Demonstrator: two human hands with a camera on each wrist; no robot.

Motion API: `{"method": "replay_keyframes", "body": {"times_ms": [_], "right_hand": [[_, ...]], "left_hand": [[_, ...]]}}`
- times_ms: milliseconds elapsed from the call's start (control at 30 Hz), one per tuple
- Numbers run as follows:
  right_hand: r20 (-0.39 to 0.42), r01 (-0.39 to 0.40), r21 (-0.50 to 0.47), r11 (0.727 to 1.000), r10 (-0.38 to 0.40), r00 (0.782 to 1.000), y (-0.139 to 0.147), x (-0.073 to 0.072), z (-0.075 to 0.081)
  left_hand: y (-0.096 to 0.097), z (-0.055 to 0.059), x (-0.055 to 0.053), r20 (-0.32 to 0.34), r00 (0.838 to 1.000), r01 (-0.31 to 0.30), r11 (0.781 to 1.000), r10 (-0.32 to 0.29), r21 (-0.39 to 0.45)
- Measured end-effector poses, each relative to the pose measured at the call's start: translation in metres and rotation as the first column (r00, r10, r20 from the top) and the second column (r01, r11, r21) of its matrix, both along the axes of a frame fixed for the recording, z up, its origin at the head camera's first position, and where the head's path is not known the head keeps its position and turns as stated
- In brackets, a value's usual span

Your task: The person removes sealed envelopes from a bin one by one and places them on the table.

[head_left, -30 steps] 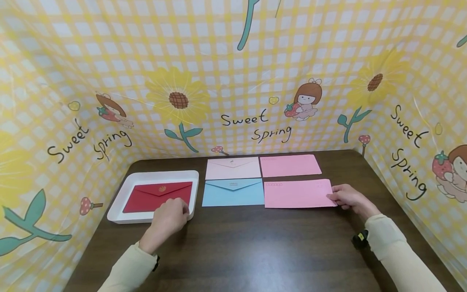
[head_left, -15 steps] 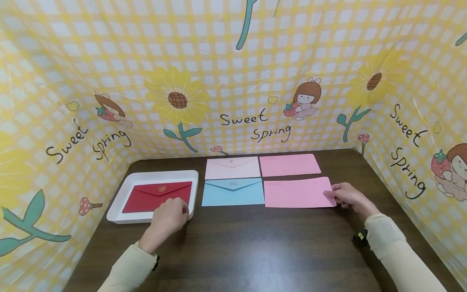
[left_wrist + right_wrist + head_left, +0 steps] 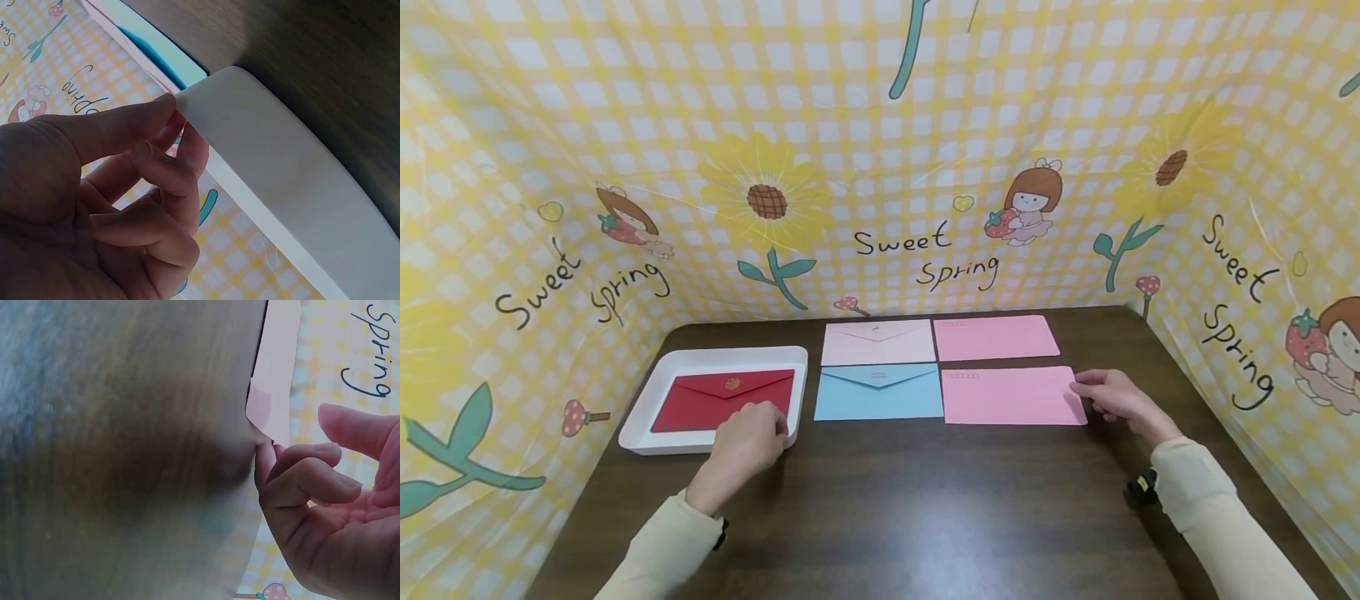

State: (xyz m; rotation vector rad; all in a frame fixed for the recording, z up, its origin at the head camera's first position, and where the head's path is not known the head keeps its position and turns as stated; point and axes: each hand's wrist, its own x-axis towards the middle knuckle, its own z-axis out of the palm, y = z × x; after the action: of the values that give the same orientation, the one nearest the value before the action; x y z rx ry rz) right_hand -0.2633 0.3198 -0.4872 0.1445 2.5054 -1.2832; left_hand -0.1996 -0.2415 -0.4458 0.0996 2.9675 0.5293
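My left hand pinches the front right corner of the white tray, thumb on the outer wall in the left wrist view. A red envelope with a gold seal lies in that tray. At the right, my right hand is by the right edge of the front pink envelope, which lies flat. In the right wrist view the thumb stands apart from the bent fingers, whose tips are at the envelope's corner. Left of it lies a blue envelope.
Behind these lie a pale pink envelope and another pink envelope. They rest on a dark wooden table. A yellow checked cloth with printed flowers walls off the back and both sides.
The front pink envelope's right end, lifted slightly before, has come down flat. My right hand has loosened its hold on it. The left hand and tray stay in place.
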Motion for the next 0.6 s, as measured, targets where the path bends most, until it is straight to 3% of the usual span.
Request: {"method": "replay_keyframes", "body": {"times_ms": [167,267,333,400,500,567,600], "right_hand": [[-0.037,-0.005,0.039,0.999,0.006,0.999,-0.001,-0.001,0.005],[-0.111,-0.069,0.128,0.989,0.083,0.990,-0.008,0.001,0.007],[-0.191,-0.139,0.206,0.969,0.179,0.965,-0.017,0.004,0.007],[-0.280,-0.191,0.302,0.934,0.278,0.919,-0.029,0.008,0.005],[-0.355,-0.208,0.404,0.891,0.363,0.862,-0.049,0.015,0.001],[-0.367,-0.198,0.453,0.869,0.385,0.847,-0.060,0.021,0.000],[-0.359,-0.195,0.467,0.862,0.387,0.849,-0.065,0.023,0.001]], "left_hand": [[0.001,0.001,0.001,0.011,1.000,-0.006,1.000,0.006,0.000],[0.001,0.001,0.001,0.013,1.000,-0.007,1.000,0.007,0.001],[0.000,0.002,0.002,0.014,1.000,-0.011,1.000,0.011,0.002],[0.000,0.002,0.002,0.012,1.000,-0.014,1.000,0.014,0.003],[-0.002,0.002,0.001,0.014,1.000,-0.013,1.000,0.013,0.004],[-0.002,0.001,0.001,0.013,1.000,-0.008,1.000,0.008,0.005],[-0.002,0.001,0.000,0.014,1.000,-0.005,1.000,0.004,0.005]]}}
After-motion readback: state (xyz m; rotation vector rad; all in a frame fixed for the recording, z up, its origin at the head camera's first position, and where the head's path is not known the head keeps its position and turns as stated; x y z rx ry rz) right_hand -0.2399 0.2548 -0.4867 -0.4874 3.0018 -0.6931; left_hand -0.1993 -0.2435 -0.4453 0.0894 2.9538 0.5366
